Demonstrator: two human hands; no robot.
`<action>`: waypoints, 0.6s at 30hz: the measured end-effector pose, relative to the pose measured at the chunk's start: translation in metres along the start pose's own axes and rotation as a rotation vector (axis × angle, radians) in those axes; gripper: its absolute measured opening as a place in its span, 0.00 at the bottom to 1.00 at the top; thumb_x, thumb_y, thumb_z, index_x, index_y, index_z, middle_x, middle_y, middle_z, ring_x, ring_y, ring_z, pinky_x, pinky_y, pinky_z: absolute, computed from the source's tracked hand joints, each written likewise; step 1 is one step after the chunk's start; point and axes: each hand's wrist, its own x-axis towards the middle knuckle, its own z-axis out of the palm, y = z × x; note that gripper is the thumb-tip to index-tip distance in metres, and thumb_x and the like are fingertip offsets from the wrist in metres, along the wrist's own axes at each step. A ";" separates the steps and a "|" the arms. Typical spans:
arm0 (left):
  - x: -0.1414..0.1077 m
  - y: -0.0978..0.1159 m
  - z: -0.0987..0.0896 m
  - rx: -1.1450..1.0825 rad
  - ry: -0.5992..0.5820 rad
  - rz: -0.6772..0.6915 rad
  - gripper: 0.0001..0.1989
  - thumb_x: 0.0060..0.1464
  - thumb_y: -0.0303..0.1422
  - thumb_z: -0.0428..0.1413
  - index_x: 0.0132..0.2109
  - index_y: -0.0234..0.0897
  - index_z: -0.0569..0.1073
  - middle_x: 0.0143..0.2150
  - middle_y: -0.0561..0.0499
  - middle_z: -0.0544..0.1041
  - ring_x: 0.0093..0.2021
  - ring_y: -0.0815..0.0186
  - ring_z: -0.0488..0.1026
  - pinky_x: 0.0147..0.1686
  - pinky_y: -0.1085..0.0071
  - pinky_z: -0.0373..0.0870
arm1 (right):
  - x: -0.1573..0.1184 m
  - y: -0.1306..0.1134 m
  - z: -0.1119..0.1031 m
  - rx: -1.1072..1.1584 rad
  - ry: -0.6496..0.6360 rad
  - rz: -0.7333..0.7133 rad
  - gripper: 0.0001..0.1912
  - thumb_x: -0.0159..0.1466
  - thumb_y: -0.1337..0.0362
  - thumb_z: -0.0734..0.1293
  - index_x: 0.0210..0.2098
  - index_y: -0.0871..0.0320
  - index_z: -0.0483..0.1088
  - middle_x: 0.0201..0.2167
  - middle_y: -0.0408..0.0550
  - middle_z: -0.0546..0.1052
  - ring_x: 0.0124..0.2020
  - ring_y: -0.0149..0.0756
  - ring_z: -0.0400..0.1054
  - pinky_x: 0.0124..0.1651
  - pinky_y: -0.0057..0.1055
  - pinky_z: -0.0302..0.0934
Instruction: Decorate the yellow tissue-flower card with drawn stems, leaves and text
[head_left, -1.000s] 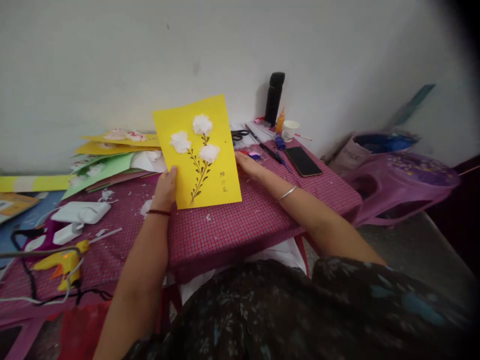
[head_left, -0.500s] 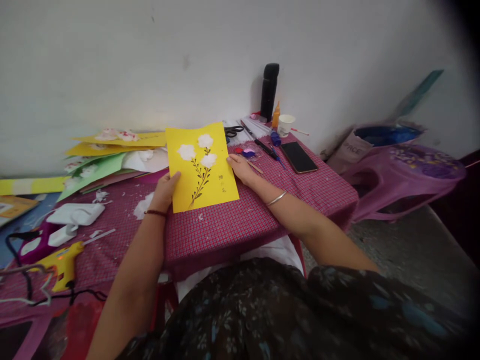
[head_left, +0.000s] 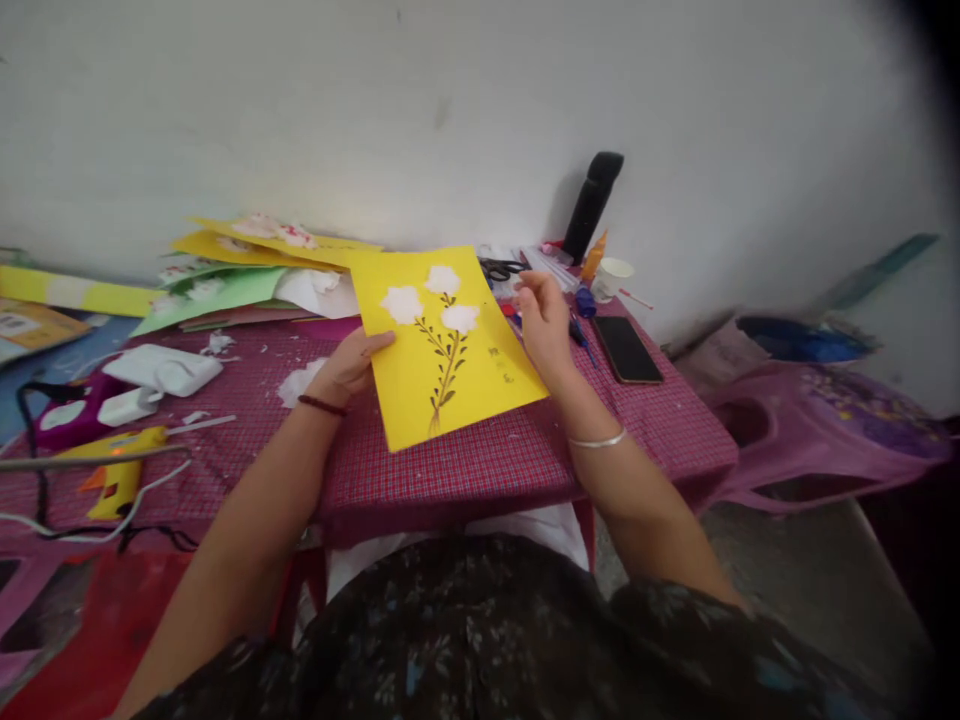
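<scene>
A yellow sheet of card (head_left: 397, 385) is held up, tilted, over the front of the table. On it are three white puffy flowers (head_left: 442, 280), a dark branch with small leaves and a few written characters at the lower right. My left hand (head_left: 349, 366) grips the left edge of the card, thumb on its face. Beside the right edge, my right hand (head_left: 546, 328) is raised with fingers loosely bent and apart, apparently holding nothing. Just behind that hand lie black-handled scissors (head_left: 501, 269).
Finished-looking flower cards (head_left: 225, 300) are stacked at the back left. A yellow glue gun (head_left: 124, 475), power strip (head_left: 75, 412) and cables lie left. To the right are a phone (head_left: 628, 349), paper cup (head_left: 616, 272), orange bottle (head_left: 593, 259), black flask (head_left: 592, 208) and pink stool (head_left: 795, 430).
My right hand has come off the card's right edge and lifted beside it. The card now slants more, still in my left hand. The view has shifted and tilted.
</scene>
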 end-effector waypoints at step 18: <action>-0.036 -0.001 0.048 0.196 -0.129 0.030 0.24 0.53 0.41 0.63 0.55 0.37 0.75 0.51 0.42 0.81 0.45 0.55 0.81 0.44 0.63 0.80 | -0.043 -0.062 0.024 -0.392 -0.660 -0.033 0.24 0.71 0.59 0.56 0.64 0.53 0.66 0.48 0.50 0.82 0.38 0.39 0.74 0.43 0.36 0.61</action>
